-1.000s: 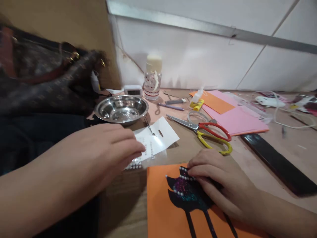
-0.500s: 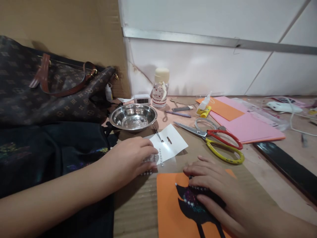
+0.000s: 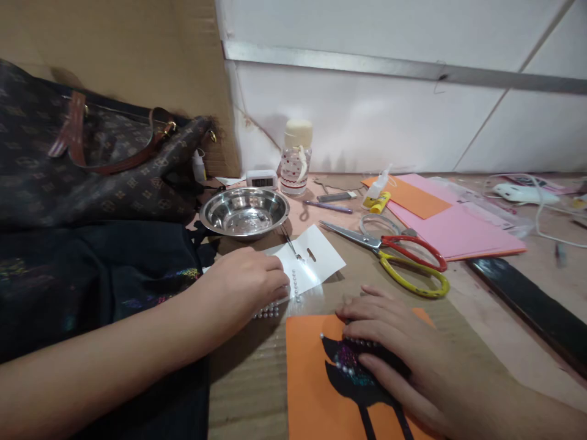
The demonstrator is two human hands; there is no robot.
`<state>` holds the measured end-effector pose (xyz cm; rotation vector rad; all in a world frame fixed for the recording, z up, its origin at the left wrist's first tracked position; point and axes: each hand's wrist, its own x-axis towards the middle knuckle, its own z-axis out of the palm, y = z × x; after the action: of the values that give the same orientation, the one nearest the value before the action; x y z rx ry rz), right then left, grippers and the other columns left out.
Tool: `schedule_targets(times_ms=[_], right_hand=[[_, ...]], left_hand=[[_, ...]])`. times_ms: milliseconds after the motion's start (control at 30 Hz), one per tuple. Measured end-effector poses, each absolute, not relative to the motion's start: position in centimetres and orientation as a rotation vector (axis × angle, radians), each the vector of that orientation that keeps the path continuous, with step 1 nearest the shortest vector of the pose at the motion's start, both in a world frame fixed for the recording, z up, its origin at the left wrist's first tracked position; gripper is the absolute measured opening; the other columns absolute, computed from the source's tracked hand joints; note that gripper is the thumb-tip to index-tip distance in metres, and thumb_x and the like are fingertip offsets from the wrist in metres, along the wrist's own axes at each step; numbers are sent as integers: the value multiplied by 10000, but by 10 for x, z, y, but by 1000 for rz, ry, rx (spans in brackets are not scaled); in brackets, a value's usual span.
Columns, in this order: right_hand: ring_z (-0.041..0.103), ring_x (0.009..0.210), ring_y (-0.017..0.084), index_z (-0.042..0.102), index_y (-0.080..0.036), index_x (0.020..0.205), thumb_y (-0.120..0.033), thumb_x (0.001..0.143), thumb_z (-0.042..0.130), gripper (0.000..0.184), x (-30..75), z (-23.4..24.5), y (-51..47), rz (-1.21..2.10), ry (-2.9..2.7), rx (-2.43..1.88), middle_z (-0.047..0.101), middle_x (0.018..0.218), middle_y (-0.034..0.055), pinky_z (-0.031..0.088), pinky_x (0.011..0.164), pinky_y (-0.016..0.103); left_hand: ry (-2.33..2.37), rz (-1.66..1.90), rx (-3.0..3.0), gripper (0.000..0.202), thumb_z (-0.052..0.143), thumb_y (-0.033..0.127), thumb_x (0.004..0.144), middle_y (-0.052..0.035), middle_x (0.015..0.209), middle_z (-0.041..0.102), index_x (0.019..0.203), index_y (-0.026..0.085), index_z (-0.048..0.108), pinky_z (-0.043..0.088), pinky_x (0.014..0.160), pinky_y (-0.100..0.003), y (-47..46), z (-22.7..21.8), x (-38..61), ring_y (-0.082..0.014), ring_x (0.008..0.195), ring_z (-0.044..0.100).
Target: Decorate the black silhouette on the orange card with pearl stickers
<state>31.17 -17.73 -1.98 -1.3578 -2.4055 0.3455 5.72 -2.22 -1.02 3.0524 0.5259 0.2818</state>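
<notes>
My left hand [image 3: 243, 287] is closed, its fingertips pinched at a sheet of pearl stickers [image 3: 266, 311]; the fingers cover much of it, and whether a single pearl is between them cannot be told. Rows of pearls show beside the fingers, near the white header card [image 3: 321, 260]. Lying flat with fingers spread, my right hand [image 3: 389, 342] rests on a black paper cutout [image 3: 342, 388] on an orange sheet [image 3: 305, 379]. Purple and teal glitter and several small pearls decorate the cutout. Part of it is hidden under my palm.
Tweezers [image 3: 290, 241] lie across the card beside a steel bowl [image 3: 245, 214]. Large scissors [image 3: 389, 250] with red and yellow handles lie right. Behind are a bottle [image 3: 296, 162], a glue bottle [image 3: 378, 186] and pink paper [image 3: 477, 232]. A dark handbag [image 3: 114, 165] stands left; a black phone-like slab [image 3: 527, 311] lies right.
My left fingers have drawn closer together and curled in over the pearl sheet, baring rows of pearls below them. My right hand stays on the cutout. The whole view has shifted slightly.
</notes>
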Motion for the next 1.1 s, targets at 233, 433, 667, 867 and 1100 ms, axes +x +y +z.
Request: schedule_targets(times_ms=[233, 433, 667, 867, 1100], right_hand=[[606, 1259, 223, 584, -245, 1228, -182, 970, 535, 270, 313, -16, -177, 241, -2454, -1389, 687, 1280, 70, 376, 1196, 504], [596, 1288, 252, 551, -255, 1274, -163, 958, 545, 329, 329, -17, -176, 66, -2388, -1378, 687, 1312, 78, 381, 1183, 555], [560, 1355, 249, 559, -253, 1295, -227, 957, 577, 340, 332, -15, -177, -5, -2377, -1445, 655, 1404, 58, 406, 1186, 512], [357, 1500, 315, 621, -191, 1210, -346, 958, 627, 295, 312, -7, -171, 241, -2515, -1396, 501, 1552, 119, 338, 1214, 574], [269, 1522, 366, 629, -186, 1235, -420, 907, 702, 409, 297, 3, -164, 705, -2483, -1495, 467, 1576, 122, 297, 1219, 599]], left_hand=[[445, 321, 3144, 220, 493, 212, 1025, -63, 905, 720, 975, 181, 705, 428, 746, -343, -19, -19, 52, -215, 831, 653], [508, 344, 3114, 173, 568, 177, 979, -35, 813, 740, 891, 164, 717, 428, 691, -342, -12, -17, 56, -219, 740, 667], [550, 440, 3087, 110, 636, 170, 934, -23, 762, 749, 886, 163, 735, 428, 656, -331, -8, -19, 57, -225, 698, 673], [518, 491, 3072, 97, 648, 174, 931, -24, 794, 761, 887, 165, 734, 436, 688, -333, -8, -22, 58, -223, 725, 685], [545, 544, 3015, 98, 653, 162, 914, -15, 778, 761, 863, 186, 733, 450, 675, -319, -8, -23, 55, -216, 712, 684]])
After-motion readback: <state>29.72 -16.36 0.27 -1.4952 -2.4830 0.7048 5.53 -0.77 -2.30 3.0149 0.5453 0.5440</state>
